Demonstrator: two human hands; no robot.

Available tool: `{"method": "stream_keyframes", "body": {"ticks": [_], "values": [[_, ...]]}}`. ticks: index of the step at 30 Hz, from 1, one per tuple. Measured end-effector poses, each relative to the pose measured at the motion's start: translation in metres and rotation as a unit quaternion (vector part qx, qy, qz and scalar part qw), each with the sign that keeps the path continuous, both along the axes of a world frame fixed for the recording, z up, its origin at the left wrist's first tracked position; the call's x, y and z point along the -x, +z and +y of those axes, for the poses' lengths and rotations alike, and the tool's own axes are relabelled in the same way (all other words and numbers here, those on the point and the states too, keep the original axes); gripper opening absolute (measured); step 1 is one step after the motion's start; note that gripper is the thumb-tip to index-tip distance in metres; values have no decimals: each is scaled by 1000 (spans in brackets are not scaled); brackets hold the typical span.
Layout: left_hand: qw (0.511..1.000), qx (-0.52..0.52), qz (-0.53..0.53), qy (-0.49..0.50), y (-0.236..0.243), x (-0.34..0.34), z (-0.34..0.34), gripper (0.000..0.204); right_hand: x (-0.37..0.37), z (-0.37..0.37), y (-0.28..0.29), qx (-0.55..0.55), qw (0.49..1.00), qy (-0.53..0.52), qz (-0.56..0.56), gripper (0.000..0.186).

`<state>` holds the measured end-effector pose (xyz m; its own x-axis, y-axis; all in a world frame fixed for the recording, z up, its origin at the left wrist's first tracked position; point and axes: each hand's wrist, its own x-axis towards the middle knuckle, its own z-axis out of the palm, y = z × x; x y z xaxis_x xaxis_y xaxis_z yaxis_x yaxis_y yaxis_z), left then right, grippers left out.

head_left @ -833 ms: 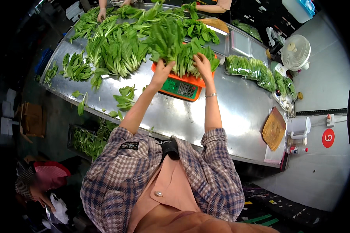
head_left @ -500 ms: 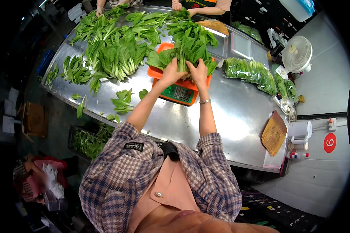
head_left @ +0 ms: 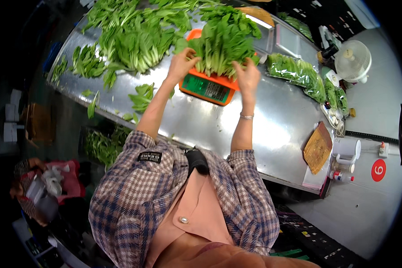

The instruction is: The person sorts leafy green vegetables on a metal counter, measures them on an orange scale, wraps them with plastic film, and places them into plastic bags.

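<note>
A bunch of leafy greens (head_left: 216, 51) with pale stems lies in the orange tray (head_left: 194, 35) of a digital scale with a green keypad panel (head_left: 205, 88). My left hand (head_left: 183, 64) is at the bunch's left edge, fingers curved and apart, touching or just beside the leaves. My right hand (head_left: 248, 76) is at the lower right of the bunch, its bent fingers apart against the stems. Larger heaps of loose greens (head_left: 138, 44) cover the steel table (head_left: 272, 138) to the left, with smaller clusters (head_left: 140, 98) nearer me.
Bagged greens (head_left: 295, 73), a fan (head_left: 350, 60), a brown board (head_left: 318, 147), a white pitcher (head_left: 346, 149) and a bottle (head_left: 341, 176) line the right side. A crate of greens (head_left: 100, 147) sits below the table's left edge. A co-worker (head_left: 31, 187) is at lower left.
Both my hands have moved from the bunch's middle out to its sides, and the leaves lie more spread along the tray. The view has shifted, cutting off the co-workers at the far side.
</note>
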<state>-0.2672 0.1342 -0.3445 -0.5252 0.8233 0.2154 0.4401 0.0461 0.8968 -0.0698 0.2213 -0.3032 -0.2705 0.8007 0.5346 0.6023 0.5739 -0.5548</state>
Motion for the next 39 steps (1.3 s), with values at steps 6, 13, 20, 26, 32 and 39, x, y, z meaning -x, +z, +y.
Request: {"method": "stream_keyframes", "body": {"ticks": [6, 13, 20, 26, 32, 39], "values": [[924, 233, 294, 80, -90, 6, -84, 64, -42, -51, -34, 156, 977, 61, 135, 18], [833, 369, 409, 46, -121, 39, -127, 39, -24, -99, -94, 278, 943, 161, 85, 13], [861, 325, 387, -57, -107, 39, -205, 46, -39, -47, -76, 156, 979, 41, 122, 18], [910, 243, 329, -68, -110, 64, -224, 16, 14, -22, -45, 40, 997, -60, 1, 43], [905, 23, 308, 293, -57, 83, -293, 12, 20, -8, -42, 123, 987, -88, -61, 50], [683, 527, 188, 470, -102, 70, -382, 34, 14, 9, -51, 124, 986, -99, -60, 57]]}}
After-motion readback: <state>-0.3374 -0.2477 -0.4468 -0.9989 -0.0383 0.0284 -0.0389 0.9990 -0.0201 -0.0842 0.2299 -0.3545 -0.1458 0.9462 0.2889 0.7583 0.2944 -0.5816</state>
